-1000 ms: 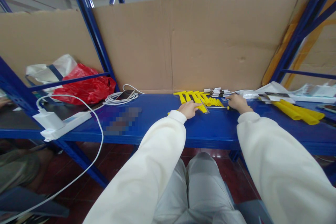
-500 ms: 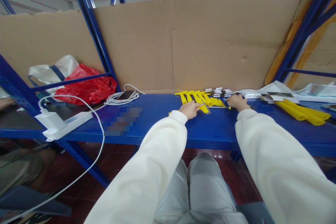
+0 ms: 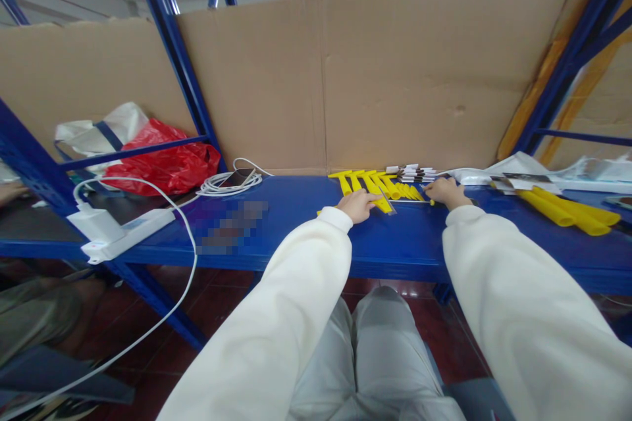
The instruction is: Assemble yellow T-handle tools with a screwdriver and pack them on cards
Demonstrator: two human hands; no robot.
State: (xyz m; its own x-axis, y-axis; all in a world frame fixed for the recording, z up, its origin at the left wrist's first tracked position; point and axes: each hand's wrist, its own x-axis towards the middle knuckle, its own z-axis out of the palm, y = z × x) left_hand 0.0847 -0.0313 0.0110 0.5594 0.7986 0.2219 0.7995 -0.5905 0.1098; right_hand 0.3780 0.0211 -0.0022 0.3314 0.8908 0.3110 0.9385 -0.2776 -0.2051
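My left hand (image 3: 358, 206) is closed over a yellow strip-like piece (image 3: 383, 205) lying on the blue bench, its index finger stretched along it. A clear edge shows at that piece's right end, and part of it is hidden under the hand. My right hand (image 3: 448, 193) is at the bench to the right with fingers pinched together near a small yellow tip; what they hold is too small to make out. Between and behind the hands lie several yellow T-shaped pieces (image 3: 355, 180) in a row, shorter yellow pieces (image 3: 409, 192), and a stack of black-and-white pieces (image 3: 417, 174).
Yellow tubes (image 3: 567, 209) and white plastic wrapping (image 3: 518, 164) lie at the right. Leftward are a coiled white cable (image 3: 230, 184), a phone, a power strip (image 3: 131, 233) and a red bag (image 3: 168, 156). Cardboard (image 3: 395, 79) walls the back; blue posts (image 3: 185, 72) stand at the sides.
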